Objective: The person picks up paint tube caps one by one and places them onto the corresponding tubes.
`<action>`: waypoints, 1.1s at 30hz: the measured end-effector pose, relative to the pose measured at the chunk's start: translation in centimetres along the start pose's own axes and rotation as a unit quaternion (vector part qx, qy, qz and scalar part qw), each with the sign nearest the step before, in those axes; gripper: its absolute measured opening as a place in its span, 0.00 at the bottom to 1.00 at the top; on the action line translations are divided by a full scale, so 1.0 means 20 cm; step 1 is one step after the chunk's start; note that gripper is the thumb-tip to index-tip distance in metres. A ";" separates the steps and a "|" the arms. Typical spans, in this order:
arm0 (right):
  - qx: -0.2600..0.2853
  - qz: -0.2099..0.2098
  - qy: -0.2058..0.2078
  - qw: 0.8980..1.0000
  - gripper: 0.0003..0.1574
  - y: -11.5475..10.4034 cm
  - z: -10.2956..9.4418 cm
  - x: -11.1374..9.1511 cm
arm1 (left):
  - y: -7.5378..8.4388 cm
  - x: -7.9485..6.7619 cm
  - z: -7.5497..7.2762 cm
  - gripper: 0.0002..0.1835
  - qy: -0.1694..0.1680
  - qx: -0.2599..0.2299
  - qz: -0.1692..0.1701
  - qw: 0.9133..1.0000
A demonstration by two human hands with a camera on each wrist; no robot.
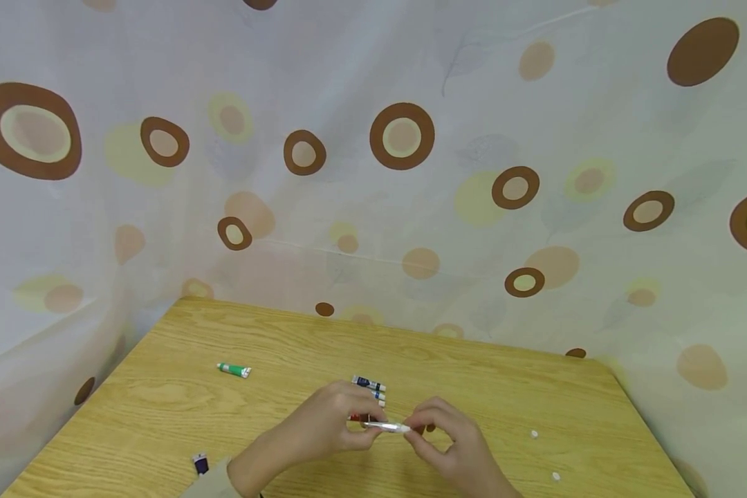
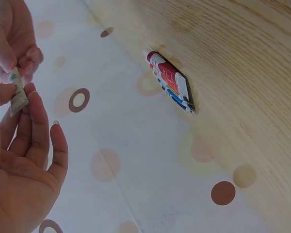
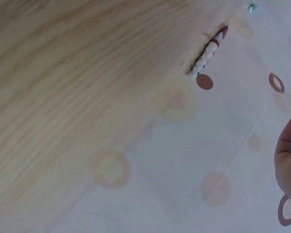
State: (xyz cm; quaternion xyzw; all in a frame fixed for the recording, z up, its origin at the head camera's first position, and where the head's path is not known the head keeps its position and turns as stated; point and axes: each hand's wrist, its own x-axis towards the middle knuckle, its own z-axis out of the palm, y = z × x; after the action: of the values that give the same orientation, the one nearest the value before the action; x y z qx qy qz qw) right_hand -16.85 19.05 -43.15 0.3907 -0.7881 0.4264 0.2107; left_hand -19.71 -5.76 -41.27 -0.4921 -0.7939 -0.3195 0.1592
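Note:
My left hand (image 1: 333, 420) pinches a small white paint tube (image 1: 391, 427) between thumb and fingers above the table. At the tube's right end, the thumb and fingertips of my right hand (image 1: 457, 443) pinch its tip; whether a cap sits there is hidden. In the left wrist view the pale tube (image 2: 18, 94) is seen in the fingers of both hands. Just behind and below lies a row of paint tubes, among them a dark blue tube (image 1: 369, 383) and a red tube (image 2: 166, 72). My left hand partly covers this row in the head view.
A green paint tube (image 1: 233, 370) lies at the left of the wooden table (image 1: 504, 387). Near the front left is a dark tube (image 1: 200, 464). Two small white caps (image 1: 534, 434) lie to the right. A patterned curtain (image 1: 348, 207) stands behind the table.

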 end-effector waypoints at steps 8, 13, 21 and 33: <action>-0.027 -0.007 -0.003 1.000 0.30 0.01 -0.01 -0.02 | 0.00 -0.01 0.00 0.04 -0.010 -0.004 -0.007 1.000; -0.027 -0.047 -0.003 0.999 0.27 0.02 -0.01 -0.01 | -0.01 -0.01 0.00 0.05 -0.020 -0.033 -0.004 0.999; -0.008 -0.068 -0.003 0.998 0.24 0.02 0.00 -0.02 | -0.01 -0.01 0.00 0.05 -0.012 -0.039 0.016 0.999; -0.016 -0.070 0.009 0.997 0.12 0.02 0.01 -0.02 | 0.00 -0.01 0.00 0.04 -0.011 -0.039 0.010 0.999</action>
State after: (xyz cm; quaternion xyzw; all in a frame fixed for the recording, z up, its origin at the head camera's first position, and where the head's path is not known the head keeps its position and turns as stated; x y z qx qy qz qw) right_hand -17.00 19.23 -43.72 0.4375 -0.7637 0.4012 0.2536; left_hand -19.68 -5.91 -41.40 -0.5091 -0.7778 -0.3435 0.1339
